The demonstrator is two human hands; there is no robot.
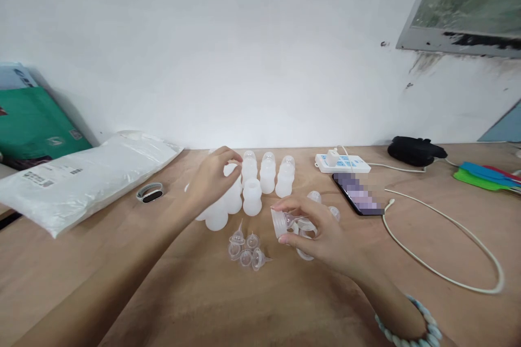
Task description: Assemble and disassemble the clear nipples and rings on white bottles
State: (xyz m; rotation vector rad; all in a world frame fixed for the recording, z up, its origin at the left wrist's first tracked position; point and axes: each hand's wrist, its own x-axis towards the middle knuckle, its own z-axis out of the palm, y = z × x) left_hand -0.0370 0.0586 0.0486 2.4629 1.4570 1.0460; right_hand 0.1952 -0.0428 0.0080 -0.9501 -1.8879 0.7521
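My left hand [214, 176] reaches over a cluster of white, waisted baby bottles, its thumb and index finger apart and nothing visible between them. An uncapped bottle [252, 198] stands just right of it. Behind stand capped bottles [267, 173] with clear domes. My right hand [313, 227] is shut on a translucent bottle collar [279, 222], tilted on its side with a clear nipple [290, 220] in it. Several loose clear nipples [246, 249] lie in front of the bottles. More clear caps and rings [306, 252] lie partly hidden under my right hand.
At the left are a white plastic parcel [93, 168], a green package [36, 124] and a fitness band [150, 193]. To the right lie a power strip [344, 163], a phone [356, 194], a looped white cable [443, 282], a black case [415, 150] and coloured spatulas [484, 174]. A wall bounds the table's back.
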